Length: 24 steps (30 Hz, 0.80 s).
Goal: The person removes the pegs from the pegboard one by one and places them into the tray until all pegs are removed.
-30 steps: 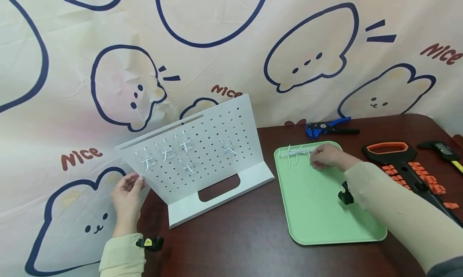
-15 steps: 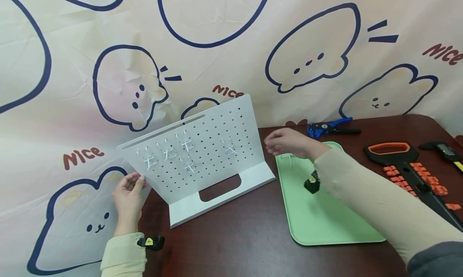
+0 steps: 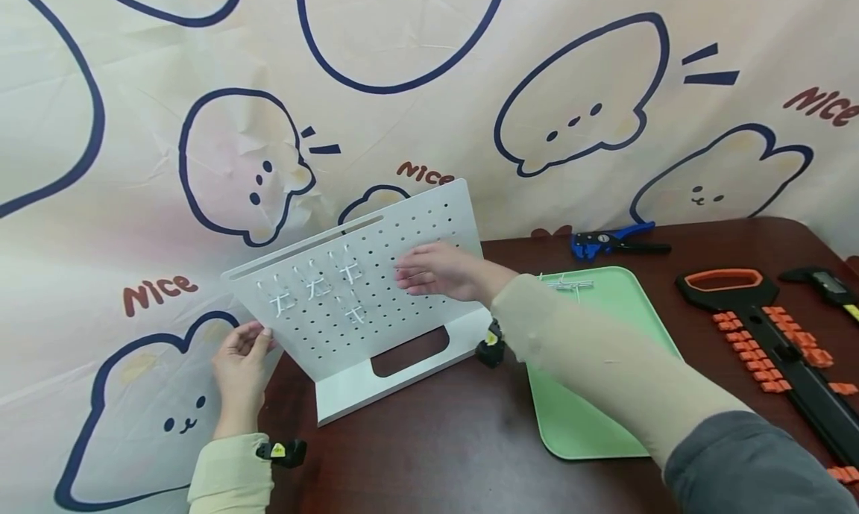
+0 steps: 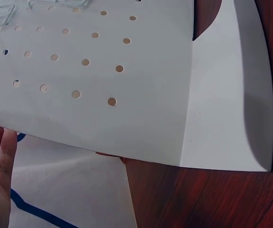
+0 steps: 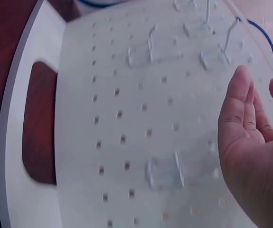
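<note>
A white pegboard (image 3: 376, 305) stands tilted on the table, its foot toward me. My left hand (image 3: 241, 357) grips its left edge, fingers behind the board in the left wrist view. Several white wire hooks (image 3: 315, 284) are set in the holes on the left half. In front of the right half is my right hand (image 3: 443, 271), fingers extended. The right wrist view shows that hand (image 5: 255, 137) with fingers long and a thumb apart, nothing visible between them. Another wire hook (image 5: 164, 173) on the board sits beside it there, hidden by the hand in the head view.
A green tray (image 3: 577, 424) lies right of the board, with white wire hooks (image 3: 570, 284) at its far end. Behind it are blue-and-black pliers (image 3: 604, 242). Farther right lie a black tool with an orange handle (image 3: 725, 275), orange pieces (image 3: 751, 350) and a digital caliper (image 3: 822, 275).
My right hand has left the hooks on the tray and swung left to the front of the pegboard. The left hand keeps its grip on the board's edge.
</note>
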Motion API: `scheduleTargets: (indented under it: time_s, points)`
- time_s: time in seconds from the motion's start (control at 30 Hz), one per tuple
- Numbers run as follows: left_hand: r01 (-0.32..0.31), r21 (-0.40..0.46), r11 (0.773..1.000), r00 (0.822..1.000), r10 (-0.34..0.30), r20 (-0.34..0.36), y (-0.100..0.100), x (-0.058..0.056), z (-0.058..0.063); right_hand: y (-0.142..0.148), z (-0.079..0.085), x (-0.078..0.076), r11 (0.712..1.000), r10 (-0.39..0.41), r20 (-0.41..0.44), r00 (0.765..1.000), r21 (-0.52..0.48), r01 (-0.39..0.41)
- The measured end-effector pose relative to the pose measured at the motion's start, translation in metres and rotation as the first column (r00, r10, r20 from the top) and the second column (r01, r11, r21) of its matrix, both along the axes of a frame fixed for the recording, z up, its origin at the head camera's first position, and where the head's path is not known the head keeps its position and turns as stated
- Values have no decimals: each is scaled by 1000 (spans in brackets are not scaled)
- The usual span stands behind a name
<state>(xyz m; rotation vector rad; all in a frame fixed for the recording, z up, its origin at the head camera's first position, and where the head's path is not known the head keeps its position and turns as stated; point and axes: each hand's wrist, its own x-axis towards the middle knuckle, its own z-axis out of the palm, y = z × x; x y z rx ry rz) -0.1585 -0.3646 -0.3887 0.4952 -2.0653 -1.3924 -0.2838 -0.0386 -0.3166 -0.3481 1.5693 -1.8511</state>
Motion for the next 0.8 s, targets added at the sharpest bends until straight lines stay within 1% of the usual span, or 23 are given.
scheduleTargets:
  time_s: [0.1, 0.2, 0.3, 0.4, 0.53, 0.8]
  points:
    - [-6, -15, 1000, 1000, 6, 9, 0, 0, 0, -15, 3, 4, 1000, -8, 26, 1000, -21, 8]
    - [-7, -19, 1000, 1000, 8, 14, 0, 0, 0, -29, 5, 9, 1000, -25, 55, 998, -14, 26]
    - [-2, -13, 1000, 1000, 2, 12, 0, 0, 1, -40, 4, 12, 999, -38, 93, 995, -12, 39]
    - [5, -11, 1000, 1000, -5, 8, 0, 1, 1, -50, 3, 15, 997, -54, 142, 988, -39, 60]
    - [10, -11, 1000, 1000, -10, 2, 0, 0, 1, -57, 2, 18, 992, -73, 198, 977, -83, 91]
    - [11, -41, 999, 1000, -10, 8, -1, 1, 0, -65, 2, 21, 983, -79, 263, 962, -142, 120]
